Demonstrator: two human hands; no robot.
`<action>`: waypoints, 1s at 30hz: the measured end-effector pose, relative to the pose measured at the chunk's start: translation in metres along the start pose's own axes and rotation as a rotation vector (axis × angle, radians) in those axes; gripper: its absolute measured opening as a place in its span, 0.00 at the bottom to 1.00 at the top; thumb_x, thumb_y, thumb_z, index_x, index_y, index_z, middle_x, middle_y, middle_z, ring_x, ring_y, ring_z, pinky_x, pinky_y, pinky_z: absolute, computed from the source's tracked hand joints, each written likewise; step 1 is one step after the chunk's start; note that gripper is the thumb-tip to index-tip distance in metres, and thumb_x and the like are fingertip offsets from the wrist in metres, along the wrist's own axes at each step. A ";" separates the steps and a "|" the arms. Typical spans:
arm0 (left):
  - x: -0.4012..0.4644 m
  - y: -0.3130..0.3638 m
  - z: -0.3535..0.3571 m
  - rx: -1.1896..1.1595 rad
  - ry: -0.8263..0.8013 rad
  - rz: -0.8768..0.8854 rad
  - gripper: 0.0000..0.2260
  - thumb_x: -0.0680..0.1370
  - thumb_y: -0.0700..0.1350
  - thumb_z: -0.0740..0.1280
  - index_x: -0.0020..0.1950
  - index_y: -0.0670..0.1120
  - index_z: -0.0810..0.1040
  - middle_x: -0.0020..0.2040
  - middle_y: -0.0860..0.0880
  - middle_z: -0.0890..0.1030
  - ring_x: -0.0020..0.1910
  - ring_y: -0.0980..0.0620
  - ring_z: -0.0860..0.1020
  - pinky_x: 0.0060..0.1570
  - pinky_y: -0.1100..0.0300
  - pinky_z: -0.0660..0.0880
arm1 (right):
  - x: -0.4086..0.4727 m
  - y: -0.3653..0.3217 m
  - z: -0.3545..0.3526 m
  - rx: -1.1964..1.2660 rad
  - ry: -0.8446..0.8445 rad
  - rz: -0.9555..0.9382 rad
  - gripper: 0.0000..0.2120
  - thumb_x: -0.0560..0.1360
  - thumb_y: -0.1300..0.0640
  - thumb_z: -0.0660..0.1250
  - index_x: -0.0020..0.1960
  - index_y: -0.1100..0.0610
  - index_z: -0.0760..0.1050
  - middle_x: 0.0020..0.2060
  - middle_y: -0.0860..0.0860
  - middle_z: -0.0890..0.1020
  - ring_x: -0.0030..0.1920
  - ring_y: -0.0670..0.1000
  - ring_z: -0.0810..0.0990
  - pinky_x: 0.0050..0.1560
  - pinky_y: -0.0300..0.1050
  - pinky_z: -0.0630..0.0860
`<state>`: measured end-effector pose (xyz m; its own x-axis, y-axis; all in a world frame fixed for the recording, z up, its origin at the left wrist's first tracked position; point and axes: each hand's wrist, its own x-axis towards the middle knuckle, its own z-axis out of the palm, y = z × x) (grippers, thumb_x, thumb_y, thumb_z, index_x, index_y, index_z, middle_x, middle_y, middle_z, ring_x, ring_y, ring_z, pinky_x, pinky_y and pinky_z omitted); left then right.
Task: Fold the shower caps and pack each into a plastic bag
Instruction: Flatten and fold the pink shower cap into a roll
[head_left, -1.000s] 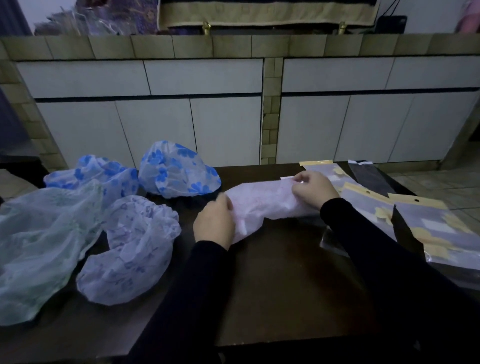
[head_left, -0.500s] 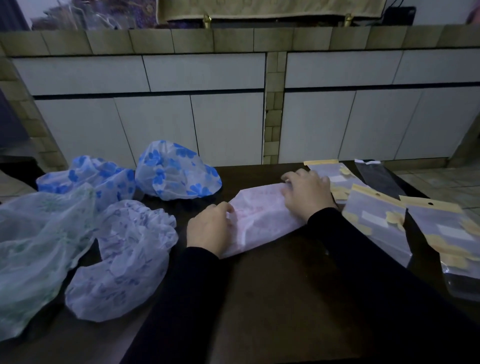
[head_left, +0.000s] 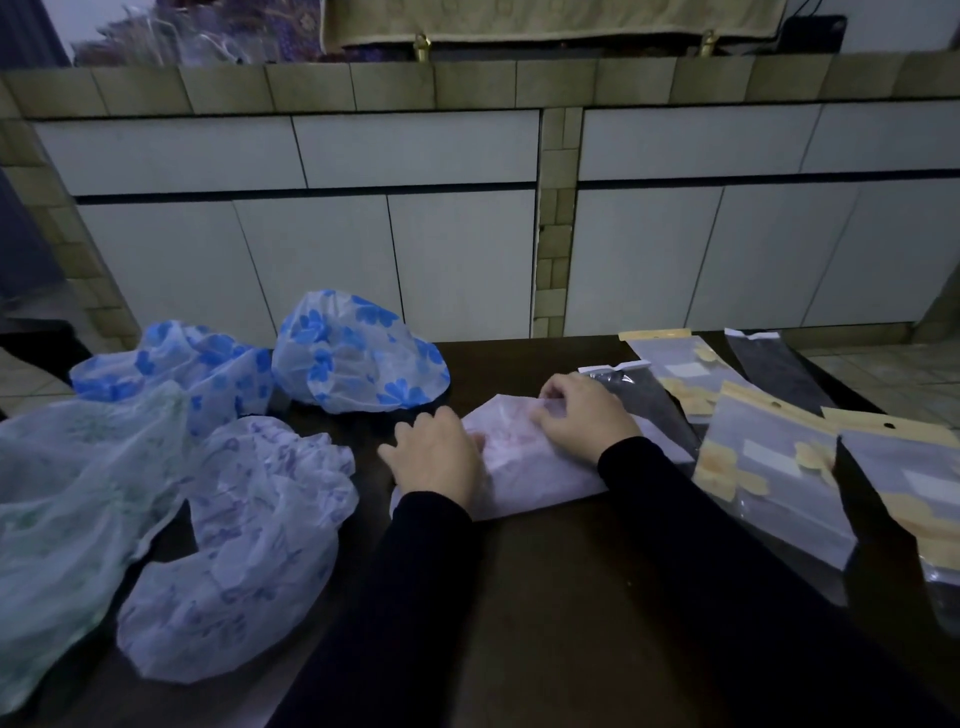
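Observation:
A pale pink shower cap (head_left: 530, 470) lies folded flat on the dark table (head_left: 597, 571) in the middle. My left hand (head_left: 436, 457) presses on its left end with fingers spread. My right hand (head_left: 582, 413) rests on its far right corner, fingers curled at the cap's edge. Loose caps lie to the left: a blue-flowered one (head_left: 358, 353), a second blue one (head_left: 208, 364), a purple-patterned one (head_left: 244, 545) and a green one (head_left: 67, 499). Plastic bags with yellow headers (head_left: 769, 478) lie at the right.
More bags (head_left: 680, 364) and a dark clear bag (head_left: 774, 364) lie at the far right of the table. A white tiled counter front (head_left: 467, 234) stands behind the table. Tiled floor (head_left: 883, 369) shows at the right.
The pink cap has been folded shorter and flattened on the table. My right hand moved left along it and both hands came closer together.

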<state>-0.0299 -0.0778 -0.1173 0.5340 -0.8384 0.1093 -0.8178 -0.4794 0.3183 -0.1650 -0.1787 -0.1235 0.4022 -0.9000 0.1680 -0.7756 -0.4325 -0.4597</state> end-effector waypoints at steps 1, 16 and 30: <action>0.001 -0.002 -0.001 -0.041 0.006 -0.004 0.15 0.79 0.54 0.61 0.62 0.48 0.72 0.59 0.46 0.75 0.60 0.44 0.71 0.60 0.45 0.65 | 0.001 0.002 0.003 0.015 -0.002 0.014 0.06 0.77 0.50 0.63 0.52 0.50 0.73 0.49 0.49 0.77 0.52 0.52 0.76 0.56 0.50 0.74; -0.007 0.009 0.020 0.073 0.047 0.417 0.21 0.81 0.53 0.52 0.74 0.50 0.63 0.74 0.51 0.65 0.74 0.48 0.59 0.68 0.42 0.58 | -0.013 -0.011 0.003 -0.345 0.289 -0.294 0.14 0.79 0.48 0.58 0.62 0.46 0.76 0.64 0.44 0.76 0.67 0.48 0.68 0.68 0.58 0.57; -0.012 -0.011 0.014 0.137 -0.277 0.173 0.29 0.80 0.63 0.45 0.79 0.54 0.45 0.80 0.49 0.46 0.78 0.45 0.45 0.73 0.42 0.42 | -0.023 0.013 0.005 -0.403 -0.335 -0.037 0.26 0.82 0.42 0.41 0.78 0.45 0.42 0.78 0.49 0.45 0.78 0.51 0.44 0.73 0.65 0.45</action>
<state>-0.0301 -0.0660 -0.1352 0.3219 -0.9398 -0.1150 -0.9223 -0.3387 0.1864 -0.1817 -0.1630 -0.1376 0.5155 -0.8454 -0.1402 -0.8569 -0.5099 -0.0759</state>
